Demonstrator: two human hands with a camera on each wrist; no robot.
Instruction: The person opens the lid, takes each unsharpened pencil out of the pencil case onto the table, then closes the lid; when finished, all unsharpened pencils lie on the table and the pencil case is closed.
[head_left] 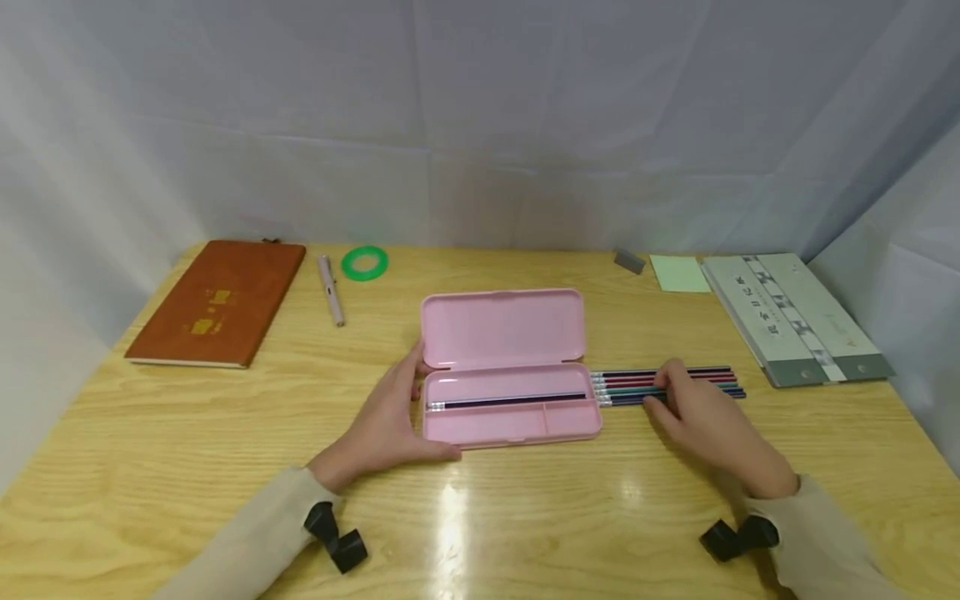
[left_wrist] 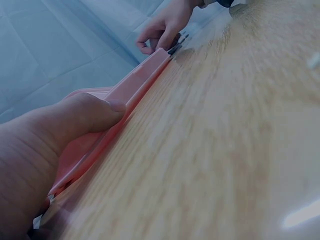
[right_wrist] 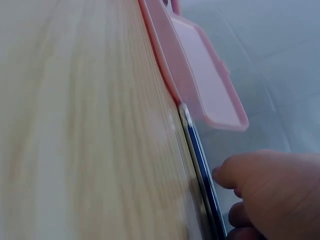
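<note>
An opened pink pencil case (head_left: 483, 423) lies on the table, its lid (head_left: 502, 329) tipped back. In its long rear compartment is a dark pencil (head_left: 517, 402) with a white end. My left hand (head_left: 382, 421) grips the case's left end, thumb (left_wrist: 97, 112) along the front wall, fingers at the back corner. Right of the case, several pencils (head_left: 626, 388) lie side by side, their eraser ends against its edge. My right hand (head_left: 708, 421) is over them with bent fingers, thumb and forefinger tips right at the pencils; I cannot tell whether it pinches one.
At the left lie a brown notebook (head_left: 217, 304), a pen (head_left: 330, 290) and a green tape ring (head_left: 364, 263). Toward the back right are a grey eraser (head_left: 629, 262), pale green sticky notes (head_left: 679, 273) and a grey-green book (head_left: 795, 321). A white curtain (head_left: 487, 125) hangs behind the table.
</note>
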